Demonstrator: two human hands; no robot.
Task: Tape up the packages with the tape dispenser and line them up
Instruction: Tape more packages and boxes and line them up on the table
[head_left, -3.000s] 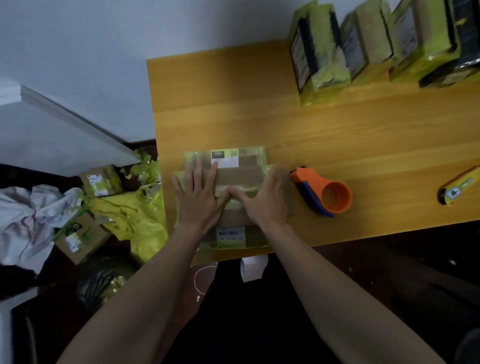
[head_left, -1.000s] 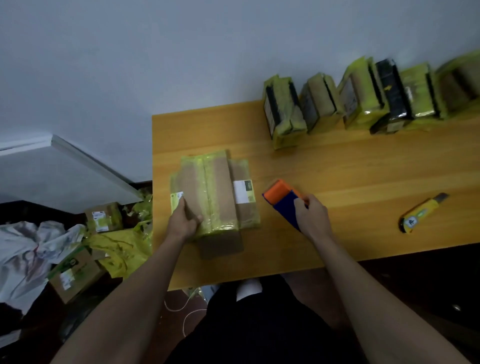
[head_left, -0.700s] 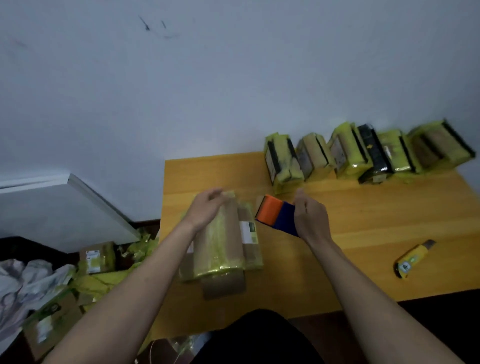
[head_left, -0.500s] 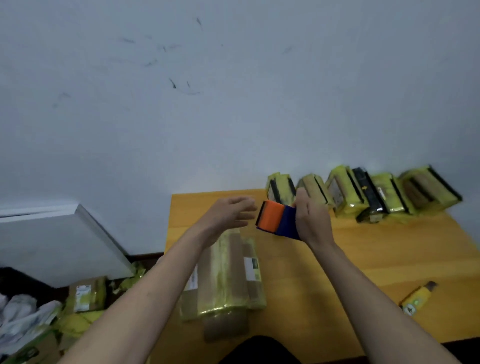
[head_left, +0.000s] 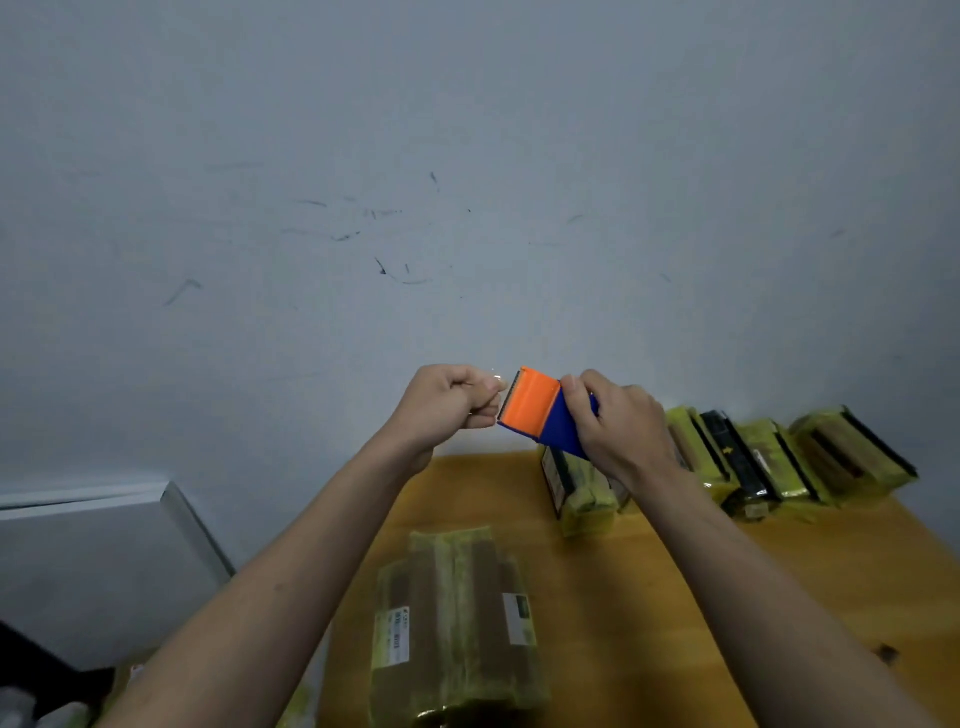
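Grey wall (head_left: 467, 156), scuffed with dark marks, fills the upper view. Wooden counter (head_left: 649, 597), below it. Row of yellow-taped packages (head_left: 753, 462), standing side by side along the counter's far right edge. Brown package (head_left: 457, 623) banded in yellow tape, lying flat near the counter's left front. Right hand (head_left: 618, 426), raised before the wall, fingers wrapped round the orange-and-blue tape dispenser (head_left: 545, 410). Left hand (head_left: 447, 405), fingers curled, pinching at the dispenser's toothed orange edge; tape end too faint to confirm.
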